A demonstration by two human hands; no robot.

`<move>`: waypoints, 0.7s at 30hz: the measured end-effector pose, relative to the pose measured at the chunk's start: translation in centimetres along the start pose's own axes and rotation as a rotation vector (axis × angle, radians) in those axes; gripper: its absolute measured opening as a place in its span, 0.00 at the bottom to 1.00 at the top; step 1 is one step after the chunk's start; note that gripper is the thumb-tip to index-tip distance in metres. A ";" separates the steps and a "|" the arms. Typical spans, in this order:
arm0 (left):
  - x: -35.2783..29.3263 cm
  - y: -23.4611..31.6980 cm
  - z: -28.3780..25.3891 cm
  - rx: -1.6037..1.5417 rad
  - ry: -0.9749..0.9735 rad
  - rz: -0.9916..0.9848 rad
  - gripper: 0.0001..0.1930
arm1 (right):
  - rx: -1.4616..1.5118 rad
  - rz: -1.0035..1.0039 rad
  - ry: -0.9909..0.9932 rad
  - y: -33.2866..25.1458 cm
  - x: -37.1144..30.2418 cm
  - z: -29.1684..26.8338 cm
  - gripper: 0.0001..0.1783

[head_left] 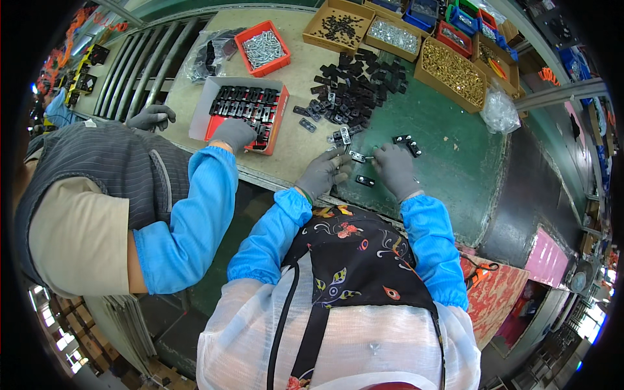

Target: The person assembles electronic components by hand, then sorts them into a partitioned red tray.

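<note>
A co-worker's gloved hand rests on the tray of black clips at the left. The left hand pinches a small black clip with a metal plate over the green mat, steadying it. The right hand, fingers curled narrow, meets it from the other side, the loose pile of clips within reach beyond.

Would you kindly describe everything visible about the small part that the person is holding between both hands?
The small part is a flat black piece with a shiny silver metal plate on it, lying roughly level just above the green mat. The gloved left hand pinches its left end and the gloved right hand meets its right end. Finer detail is too small to tell. Similar black pieces lie heaped behind it.
</note>
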State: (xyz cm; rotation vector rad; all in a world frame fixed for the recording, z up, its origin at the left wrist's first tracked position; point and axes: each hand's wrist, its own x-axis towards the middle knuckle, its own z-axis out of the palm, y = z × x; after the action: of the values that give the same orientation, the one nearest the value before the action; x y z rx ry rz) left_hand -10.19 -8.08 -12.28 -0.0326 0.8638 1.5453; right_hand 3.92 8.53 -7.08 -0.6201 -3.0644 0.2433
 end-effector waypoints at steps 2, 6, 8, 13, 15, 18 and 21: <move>-0.3 0.2 0.2 0.015 0.018 0.003 0.22 | -0.011 -0.015 -0.016 -0.4 0.3 0.3 0.07; -0.6 0.0 -0.1 0.147 0.093 0.042 0.18 | -0.050 -0.038 -0.071 -1.0 0.6 0.5 0.06; -0.5 -0.2 -0.6 0.136 0.104 0.057 0.17 | -0.069 -0.058 -0.093 -1.3 0.9 0.4 0.07; -0.5 -0.3 -1.0 0.117 0.078 0.006 0.17 | -0.139 -0.096 -0.114 -1.7 1.1 0.3 0.07; -0.2 -0.3 -1.4 0.149 0.049 -0.009 0.19 | -0.169 -0.114 -0.119 -1.9 1.3 0.3 0.07; -0.4 -0.2 -0.6 0.198 0.054 -0.034 0.21 | -0.236 -0.164 -0.137 -2.6 1.5 -0.4 0.07; -0.4 -0.2 -0.3 0.179 0.053 -0.025 0.22 | -0.283 -0.216 -0.159 -3.1 1.8 -0.6 0.08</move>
State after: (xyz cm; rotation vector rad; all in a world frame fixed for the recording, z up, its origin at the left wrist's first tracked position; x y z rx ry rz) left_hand -10.07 -8.56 -12.40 0.0449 1.0371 1.4440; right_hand 1.13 6.47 -6.10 -0.2797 -3.3144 -0.1542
